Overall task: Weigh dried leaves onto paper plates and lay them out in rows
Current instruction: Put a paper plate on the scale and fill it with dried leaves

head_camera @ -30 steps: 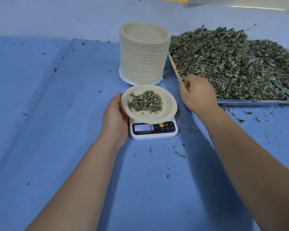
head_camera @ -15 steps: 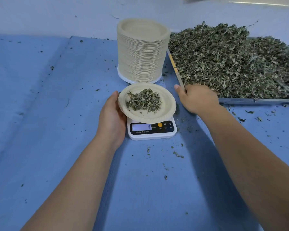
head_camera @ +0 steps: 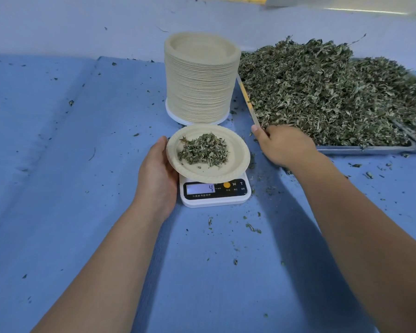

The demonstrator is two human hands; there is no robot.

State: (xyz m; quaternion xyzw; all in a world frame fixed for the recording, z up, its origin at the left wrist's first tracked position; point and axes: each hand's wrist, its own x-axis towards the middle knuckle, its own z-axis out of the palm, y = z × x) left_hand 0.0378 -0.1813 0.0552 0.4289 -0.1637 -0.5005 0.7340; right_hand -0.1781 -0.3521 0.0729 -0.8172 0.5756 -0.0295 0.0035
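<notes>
A paper plate with a small heap of dried leaves sits on a white digital scale whose display reads 4. My left hand holds the plate's left rim, fingers under it. My right hand rests at the front left corner of a metal tray heaped with dried leaves. Its thumb lies along the tray rim and its curled fingers are hidden behind the back of the hand.
A tall stack of paper plates stands just behind the scale, close to the tray's left edge. Leaf crumbs are scattered on the blue cloth in front of the scale and tray.
My right hand came down from the leaf heap to the tray's front left corner. The scale reading fell from 8 to 4. My left hand stayed at the plate's rim.
</notes>
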